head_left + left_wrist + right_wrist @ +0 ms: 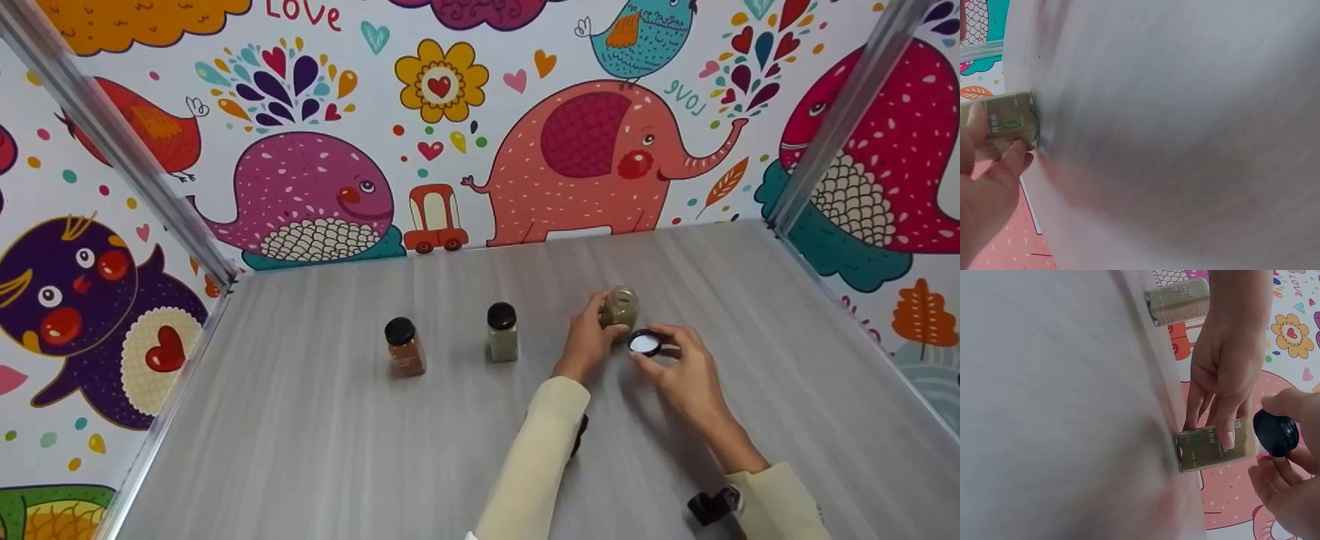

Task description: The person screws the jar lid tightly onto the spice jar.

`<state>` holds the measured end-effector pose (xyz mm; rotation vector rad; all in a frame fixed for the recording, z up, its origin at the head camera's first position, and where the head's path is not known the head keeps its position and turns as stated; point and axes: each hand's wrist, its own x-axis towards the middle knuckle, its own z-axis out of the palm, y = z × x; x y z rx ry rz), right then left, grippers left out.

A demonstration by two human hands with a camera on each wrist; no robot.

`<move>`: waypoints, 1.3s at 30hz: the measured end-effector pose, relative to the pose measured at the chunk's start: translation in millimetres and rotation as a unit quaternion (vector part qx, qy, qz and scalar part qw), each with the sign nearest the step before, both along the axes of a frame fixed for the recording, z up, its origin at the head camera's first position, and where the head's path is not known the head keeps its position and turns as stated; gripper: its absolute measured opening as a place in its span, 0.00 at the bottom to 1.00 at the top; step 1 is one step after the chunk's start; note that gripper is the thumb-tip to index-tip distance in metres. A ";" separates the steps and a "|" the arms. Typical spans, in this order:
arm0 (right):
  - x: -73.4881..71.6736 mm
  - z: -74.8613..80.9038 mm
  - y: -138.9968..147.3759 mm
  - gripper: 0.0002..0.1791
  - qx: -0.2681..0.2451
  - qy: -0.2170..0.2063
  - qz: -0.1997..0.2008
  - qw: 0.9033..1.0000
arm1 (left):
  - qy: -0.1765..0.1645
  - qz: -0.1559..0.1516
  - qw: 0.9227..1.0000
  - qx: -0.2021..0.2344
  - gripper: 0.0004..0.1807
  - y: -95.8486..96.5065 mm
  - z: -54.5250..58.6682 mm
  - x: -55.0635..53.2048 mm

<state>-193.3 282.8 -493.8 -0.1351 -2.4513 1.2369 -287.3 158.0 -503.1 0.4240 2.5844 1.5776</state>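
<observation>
My left hand (589, 341) grips an uncapped glass spice jar (619, 306) of greenish-brown powder at the right of the table. In the left wrist view the fingers and thumb wrap that jar (1008, 121), whose base is at the tabletop. Just to the right, my right hand (690, 367) pinches a black screw cap (645, 343), its white inner side turned up toward the head camera. The right wrist view shows the cap (1276, 433) apart from the jar's mouth, with the jar (1213, 449) standing in the left hand (1230, 371).
Two capped jars stand left of the hands: one with pale green powder (503, 337), one with reddish-brown powder (406, 352). They rest on a grey wood-grain table (322, 435). Printed cartoon panels (442, 150) with metal corner posts (840, 127) enclose the back and sides.
</observation>
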 end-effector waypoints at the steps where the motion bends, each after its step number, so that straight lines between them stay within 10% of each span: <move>1: -1.1 1.3 -0.2 0.26 -0.005 -0.006 -0.005 1.000 | -0.003 0.002 1.000 0.001 0.27 0.3 0.2 0.0; 21: -25.8 33.0 8.3 0.35 -0.110 -0.028 -0.042 0.993 | -0.038 0.010 0.999 0.005 0.27 3.4 0.2 0.9; 39: -41.4 44.3 6.2 0.33 -0.047 0.016 -0.006 0.999 | -0.028 0.005 1.000 -0.001 0.28 0.5 -3.1 -0.7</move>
